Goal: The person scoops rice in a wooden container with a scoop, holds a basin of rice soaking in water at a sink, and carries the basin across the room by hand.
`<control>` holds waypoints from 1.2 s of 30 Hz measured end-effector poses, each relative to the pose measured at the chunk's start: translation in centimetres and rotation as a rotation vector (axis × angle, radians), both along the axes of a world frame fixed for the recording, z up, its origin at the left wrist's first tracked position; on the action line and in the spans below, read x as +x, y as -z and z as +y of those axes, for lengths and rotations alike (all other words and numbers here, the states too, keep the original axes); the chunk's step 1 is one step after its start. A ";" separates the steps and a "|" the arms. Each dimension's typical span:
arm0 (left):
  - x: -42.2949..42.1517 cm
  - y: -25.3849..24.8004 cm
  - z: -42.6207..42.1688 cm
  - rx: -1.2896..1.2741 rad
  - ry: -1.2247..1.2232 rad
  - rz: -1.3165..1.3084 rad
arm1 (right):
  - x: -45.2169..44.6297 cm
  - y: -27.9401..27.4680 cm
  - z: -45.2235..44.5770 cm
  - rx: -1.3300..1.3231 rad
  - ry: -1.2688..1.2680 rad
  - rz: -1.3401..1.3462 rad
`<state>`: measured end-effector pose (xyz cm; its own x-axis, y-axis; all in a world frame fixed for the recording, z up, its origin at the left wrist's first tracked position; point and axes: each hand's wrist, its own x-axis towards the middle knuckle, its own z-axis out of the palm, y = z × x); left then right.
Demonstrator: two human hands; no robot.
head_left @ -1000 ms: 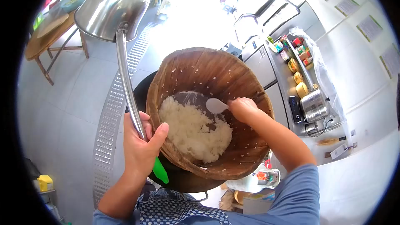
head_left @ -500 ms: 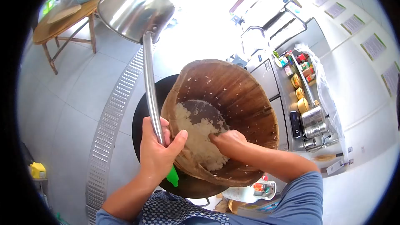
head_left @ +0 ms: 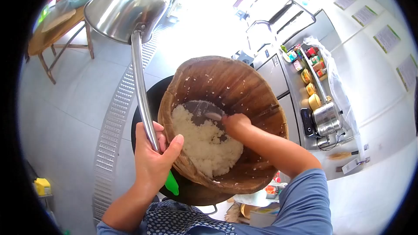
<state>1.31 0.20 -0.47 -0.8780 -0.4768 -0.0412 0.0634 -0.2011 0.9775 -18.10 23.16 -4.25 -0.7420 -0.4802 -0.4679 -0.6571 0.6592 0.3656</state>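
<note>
Left hand [head_left: 152, 156] wrapped round handle [head_left: 141, 82] of pot [head_left: 126, 11], held past tub's [head_left: 235, 78] left rim, leaving scoop [head_left: 213, 116] room. Right hand [head_left: 237, 126] inside tub, seemingly closed on scoop. Rice [head_left: 204, 150] heaped toward tub's left and near edges.

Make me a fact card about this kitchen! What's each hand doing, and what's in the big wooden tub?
Wooden tub: big and round, with a dark pan showing below it
Inside: white, rice-like food, with bits stuck to the walls
Left hand: gripping the long handle of a metal pot
Right hand: inside the tub, holding a pale paddle
Picture's left: wooden table, floor grate
Picture's right: another shiny pot
</note>
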 end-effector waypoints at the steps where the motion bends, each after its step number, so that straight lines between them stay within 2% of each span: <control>1: 0.0 -0.1 -0.1 -0.008 0.003 -0.007 | 1.4 -1.3 -0.5 0.007 0.001 -0.005; 3: 0.2 -0.1 0.0 -0.017 0.008 -0.016 | 3.4 -2.8 -1.0 0.068 -0.026 -0.203; 5: 0.0 0.0 0.0 -0.001 0.005 0.002 | 5.1 -2.6 0.3 0.133 -0.061 -0.293; 7: -0.1 0.1 0.2 0.020 0.002 0.006 | 7.6 -5.4 0.4 0.136 -0.088 -0.298; 9: 0.0 -0.1 0.1 -0.004 0.018 -0.018 | 9.0 -10.3 -1.6 0.291 -0.087 -0.288; 10: 0.0 -0.2 0.1 0.011 0.022 -0.003 | 8.4 -10.5 -1.8 0.351 -0.065 -0.242; 11: 0.1 -0.1 0.1 0.029 0.025 0.015 | 7.2 -10.7 -1.7 0.273 -0.104 -0.172; 12: 0.0 0.0 0.1 0.053 0.033 0.033 | 5.8 -9.9 -1.4 0.115 -0.167 -0.032; 13: 0.1 -0.2 0.2 0.027 0.037 0.030 | 4.0 -8.9 -2.2 0.018 -0.106 -0.003; 15: 0.0 -0.6 0.4 0.077 0.018 0.024 | -0.1 -4.9 -4.4 -0.108 0.014 -0.096; 17: 0.1 -0.8 0.0 0.049 0.018 0.015 | -1.9 -1.4 -7.4 -0.113 0.032 -0.132; 19: 0.1 -0.6 0.1 0.019 0.027 0.021 | -1.6 -0.8 -8.7 -0.105 0.090 -0.199; 21: -0.1 -0.3 0.2 0.020 0.020 0.027 | -0.8 -0.2 -8.6 0.024 -0.111 -0.316; 23: 0.0 -0.1 0.4 0.020 0.032 0.023 | 0.5 -0.1 -6.6 -0.012 -0.147 -0.326; 26: -0.3 -0.1 0.2 0.021 0.017 0.033 | 3.4 -8.9 -4.8 -0.015 -0.172 -0.230; 27: -0.2 -0.5 0.1 0.022 0.013 0.002 | 3.3 -10.9 -4.2 0.021 -0.166 -0.177; 29: -0.1 -0.9 0.4 0.017 0.028 -0.039 | 3.6 -12.4 -3.0 -0.138 -0.092 -0.102; 31: -0.3 -1.1 0.4 0.026 0.001 -0.036 | 4.7 -11.1 -2.7 -0.193 -0.155 -0.146; 34: -0.4 -0.7 0.7 -0.026 -0.014 -0.011 | 6.0 -6.0 -4.1 -0.150 -0.415 -0.279; 36: -0.7 -0.6 0.7 -0.046 -0.032 0.015 | 7.3 -4.6 -5.9 -0.092 -0.449 -0.251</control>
<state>0.60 0.94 0.13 -0.8625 -0.5060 -0.0058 0.0835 -0.1537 0.9846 -10.78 17.29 0.37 -0.3237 -0.7728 -0.5459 -0.9425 0.3141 0.1142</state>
